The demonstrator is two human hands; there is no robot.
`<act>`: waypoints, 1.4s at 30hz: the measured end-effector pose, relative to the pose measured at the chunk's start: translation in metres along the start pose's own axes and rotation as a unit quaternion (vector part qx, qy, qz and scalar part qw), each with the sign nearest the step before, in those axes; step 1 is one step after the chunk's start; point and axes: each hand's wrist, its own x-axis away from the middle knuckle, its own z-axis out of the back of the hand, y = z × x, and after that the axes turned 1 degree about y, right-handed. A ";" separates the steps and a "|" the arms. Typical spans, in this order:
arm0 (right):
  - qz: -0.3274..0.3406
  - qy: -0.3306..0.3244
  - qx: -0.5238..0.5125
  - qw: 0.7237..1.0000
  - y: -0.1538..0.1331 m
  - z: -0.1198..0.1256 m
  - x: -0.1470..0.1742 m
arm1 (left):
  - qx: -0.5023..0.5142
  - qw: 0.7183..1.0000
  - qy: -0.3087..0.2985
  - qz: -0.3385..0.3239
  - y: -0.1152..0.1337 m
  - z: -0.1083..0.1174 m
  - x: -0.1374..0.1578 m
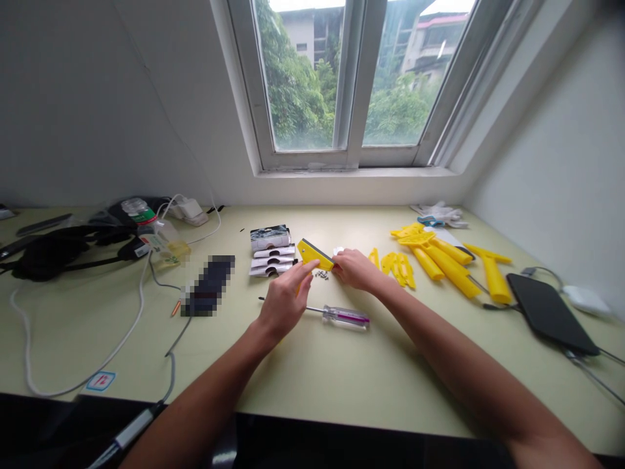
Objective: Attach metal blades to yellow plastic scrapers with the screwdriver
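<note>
My left hand (288, 298) is closed on a yellow scraper (312, 256), a flat plastic piece with a dark strip along its upper edge. It is held tilted above the desk, and the fingers hide its lower part. At its right end, the bent fingers of my right hand (355, 268) are pinched on the scraper's tip; anything small between them is hidden. Several small screws (321, 275) lie loose just below the scraper. A screwdriver (346, 317) with a clear and purple handle rests on the desk, its shaft passing behind my left hand.
Small boxes (270, 238) stand left of the scraper. Yellow plastic parts (442, 260) and a black phone (549, 312) with cables lie to the right. Leftward are a pixelated dark object (209, 286), a plastic bottle (161, 238), black headphones (58, 251) and a white cable (141, 306).
</note>
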 end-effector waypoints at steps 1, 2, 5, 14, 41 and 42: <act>0.002 0.001 0.004 1.000 0.000 -0.001 0.000 | 0.013 1.000 0.001 0.007 0.001 0.000 0.000; 0.004 0.003 0.005 1.000 0.000 -0.001 0.000 | 0.028 1.000 0.003 0.014 0.002 -0.001 0.001; 0.006 0.013 -0.007 1.000 0.000 0.001 0.000 | 0.074 0.996 0.011 0.041 0.003 -0.003 0.002; 0.042 0.129 -0.215 0.967 -0.031 0.067 0.010 | 0.303 0.944 -0.052 0.123 0.007 0.000 -0.004; 0.070 0.218 -0.291 0.929 -0.061 0.075 0.017 | 0.385 0.898 -0.140 0.159 0.002 0.003 -0.002; 0.066 0.214 -0.299 0.928 -0.061 0.076 0.018 | 0.380 0.899 -0.147 0.157 0.002 0.003 -0.002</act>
